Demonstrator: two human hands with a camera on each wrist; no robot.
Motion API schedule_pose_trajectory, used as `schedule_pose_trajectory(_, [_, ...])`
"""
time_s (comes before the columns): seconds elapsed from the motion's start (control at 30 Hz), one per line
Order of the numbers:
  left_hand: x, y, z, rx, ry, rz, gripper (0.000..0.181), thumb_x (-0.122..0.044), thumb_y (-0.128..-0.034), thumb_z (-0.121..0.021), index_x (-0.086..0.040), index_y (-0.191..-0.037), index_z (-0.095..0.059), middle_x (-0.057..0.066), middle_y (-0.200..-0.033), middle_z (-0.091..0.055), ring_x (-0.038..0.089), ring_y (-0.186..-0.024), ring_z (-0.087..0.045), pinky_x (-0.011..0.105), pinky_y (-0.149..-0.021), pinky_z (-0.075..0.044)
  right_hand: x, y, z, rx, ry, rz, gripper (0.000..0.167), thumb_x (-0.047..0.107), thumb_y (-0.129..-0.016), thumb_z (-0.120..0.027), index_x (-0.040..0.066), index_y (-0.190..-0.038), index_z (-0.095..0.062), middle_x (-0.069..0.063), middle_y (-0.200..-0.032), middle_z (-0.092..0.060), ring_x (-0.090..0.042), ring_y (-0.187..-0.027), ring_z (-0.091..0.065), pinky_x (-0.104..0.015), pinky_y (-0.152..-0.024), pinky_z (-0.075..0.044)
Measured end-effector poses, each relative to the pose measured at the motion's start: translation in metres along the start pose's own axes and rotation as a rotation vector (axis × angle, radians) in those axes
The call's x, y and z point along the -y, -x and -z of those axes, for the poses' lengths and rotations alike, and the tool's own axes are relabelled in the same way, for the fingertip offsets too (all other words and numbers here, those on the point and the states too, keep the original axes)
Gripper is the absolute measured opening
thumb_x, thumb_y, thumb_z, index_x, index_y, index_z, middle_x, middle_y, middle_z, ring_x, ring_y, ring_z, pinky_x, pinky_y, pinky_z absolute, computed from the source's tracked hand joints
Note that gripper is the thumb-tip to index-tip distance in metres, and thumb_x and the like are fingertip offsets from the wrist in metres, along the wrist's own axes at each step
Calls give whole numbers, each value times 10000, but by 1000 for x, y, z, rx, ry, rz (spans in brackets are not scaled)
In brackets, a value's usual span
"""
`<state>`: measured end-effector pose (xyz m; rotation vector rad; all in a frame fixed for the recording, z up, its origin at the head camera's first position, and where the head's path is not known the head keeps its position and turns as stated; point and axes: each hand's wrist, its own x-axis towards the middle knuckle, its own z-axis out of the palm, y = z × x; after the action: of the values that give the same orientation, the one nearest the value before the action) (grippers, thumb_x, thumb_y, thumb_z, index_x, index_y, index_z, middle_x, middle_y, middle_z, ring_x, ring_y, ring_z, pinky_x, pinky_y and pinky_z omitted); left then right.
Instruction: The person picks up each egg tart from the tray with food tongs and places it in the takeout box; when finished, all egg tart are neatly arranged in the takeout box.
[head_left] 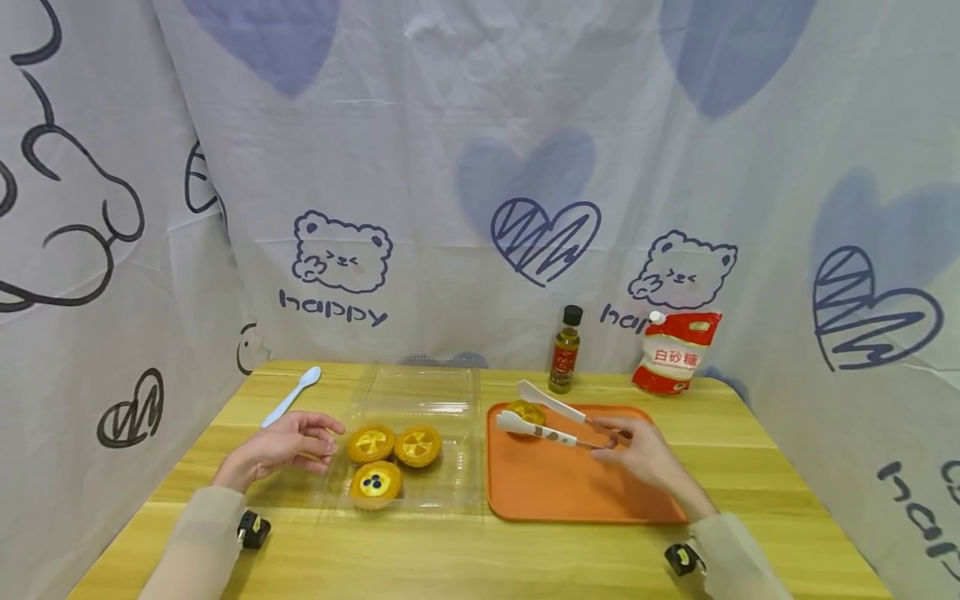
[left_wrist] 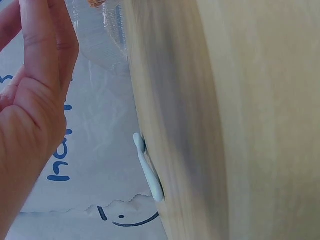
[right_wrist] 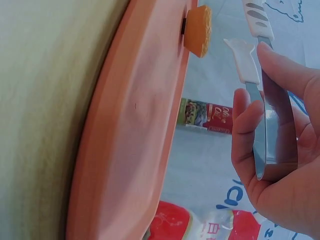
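from here i see the right hand (head_left: 637, 450) gripping tongs (head_left: 557, 435), their tips parted above a tart (head_left: 527, 410) on the orange tray (head_left: 585, 492); the left hand (head_left: 288, 446), fingers loosely bent, holds nothing beside a clear box (head_left: 461, 479) of three tarts (head_left: 417, 447).

Remotely, I see two tarts (head_left: 417, 447) in the clamshell container (head_left: 462, 473), a blueberry tart (head_left: 377, 482) before the left one. A spoon (head_left: 291, 397) lies farther left; at right, another tart (head_left: 527, 410) sits on the tray (head_left: 577, 492) beneath tongs (head_left: 551, 402). Behind it, an olive oil bottle (head_left: 565, 358) stands left of a sugar pouch (head_left: 676, 354).
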<state>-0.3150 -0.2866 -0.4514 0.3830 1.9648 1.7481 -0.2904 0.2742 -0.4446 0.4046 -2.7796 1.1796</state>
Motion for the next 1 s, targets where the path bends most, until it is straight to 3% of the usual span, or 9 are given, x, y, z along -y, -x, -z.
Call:
schedule_pose_trajectory(0.23, [-1,0,-1,2,-1,-1,450,-3,-916,-639,162,-1282,-437,94,-932,-671,182,-789,-681,361,-753,-629,0,0,4,-19,54,-51,437,158,-818,-798,92,-1235,-687,-46,-902,-676,-156,-804,-562,-324,-790,-491])
schedule_pose_trajectory(0.47, [-2,0,-1,0,-4,2,442,1,-919,-631,165,-1280,-434,83,-922,-663,179,-784,-679,357,-751,-629,-4,0,1,-38,88,-43,436,131,-812,-800,78,-1229,-687,-125,-1076,-708,-135,-784,-574,-343,-791,-518])
schedule_pose_trajectory(0.67, [-2,0,-1,-1,-3,6,441,2,-920,-630,165,-1280,-434,80,-918,-665,174,-778,-679,353,-748,-630,-4,-3,1,-38,118,-55,437,144,-809,-803,84,-1227,-691,-77,-951,-694,-133,-757,-551,-281,-690,-455])
schedule_pose_trajectory(0.83, [-2,-1,-1,-3,-4,6,440,3,-917,-632,165,-1277,-438,88,-922,-667,170,-775,-679,353,-749,-629,-4,-5,2,-9,100,-75,434,134,-812,-798,81,-1228,-688,-137,-1096,-712,-141,-745,-545,-238,-603,-420])
schedule_pose_trajectory(1.0, [-2,-1,0,-5,-9,6,438,1,-917,-633,164,-1276,-442,83,-919,-664,169,-777,-676,357,-751,-629,-5,-8,2,13,91,-97,428,147,-815,-796,95,-1228,-691,-131,-1109,-708,-138,-706,-514,-234,-557,-393])
